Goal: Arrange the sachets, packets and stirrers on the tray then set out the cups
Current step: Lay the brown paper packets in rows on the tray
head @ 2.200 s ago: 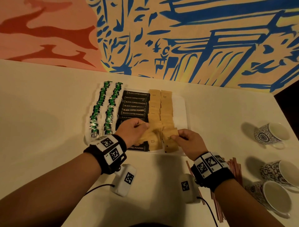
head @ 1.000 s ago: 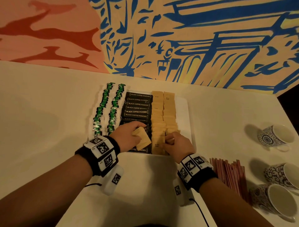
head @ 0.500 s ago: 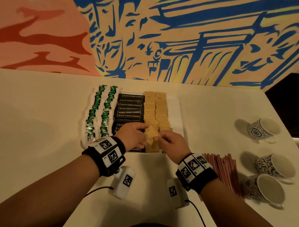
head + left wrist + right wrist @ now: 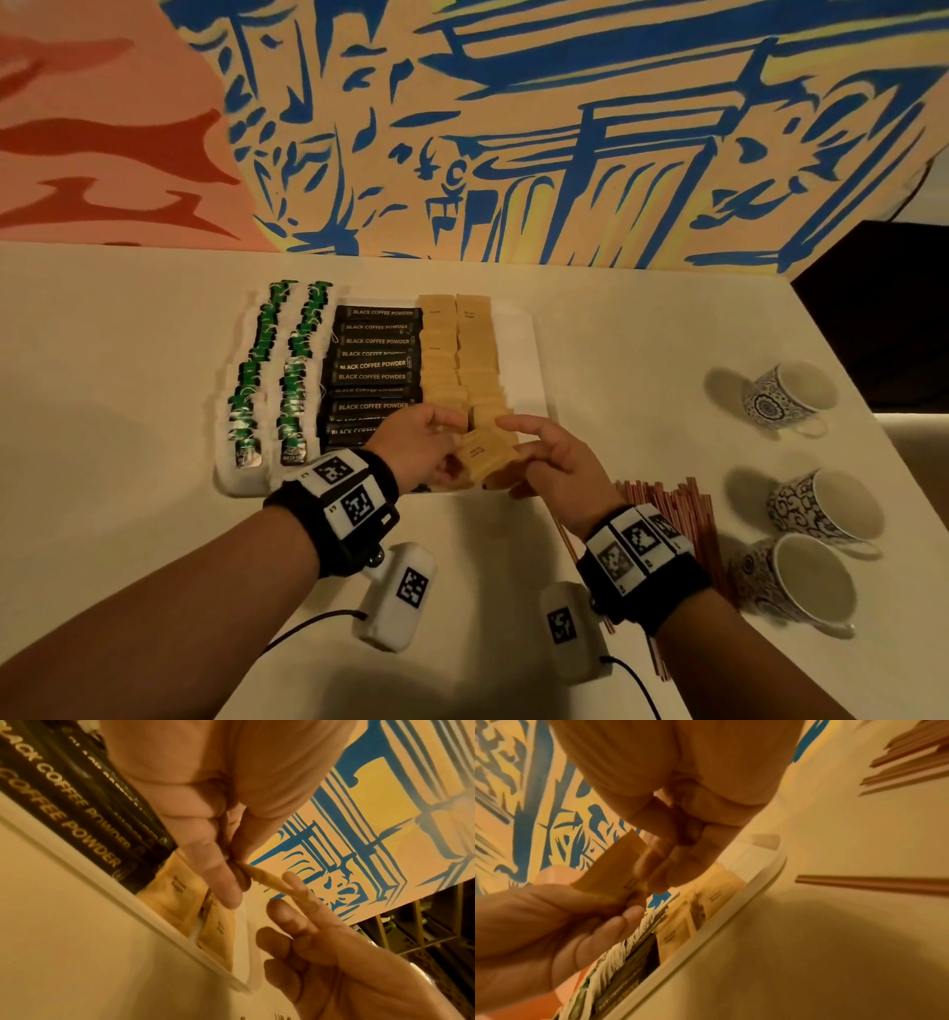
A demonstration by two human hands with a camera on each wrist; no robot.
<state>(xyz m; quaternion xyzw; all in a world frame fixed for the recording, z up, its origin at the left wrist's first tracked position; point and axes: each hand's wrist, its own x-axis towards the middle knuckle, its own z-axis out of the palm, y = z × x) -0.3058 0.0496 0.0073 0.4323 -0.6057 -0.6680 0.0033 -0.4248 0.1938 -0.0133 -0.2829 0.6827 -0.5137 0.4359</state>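
Since half a second ago: brown sachet (image 4: 485, 455) raised slightly, pinched between left hand (image 4: 418, 447) and right hand (image 4: 557, 462), just above near right tray (image 4: 529, 329) corner; right hand nearer the open slot.

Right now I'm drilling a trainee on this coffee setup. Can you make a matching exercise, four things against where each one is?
Things:
1. green tea bags
2. black coffee powder packets
3. stirrers
4. brown sachet

Places:
A. loose on the table, right of the tray
B. pinched between both hands, above the tray's near edge
C. two rows along the tray's left side
D. stacked in the tray's middle column

Pairs: 1-C, 2-D, 3-A, 4-B
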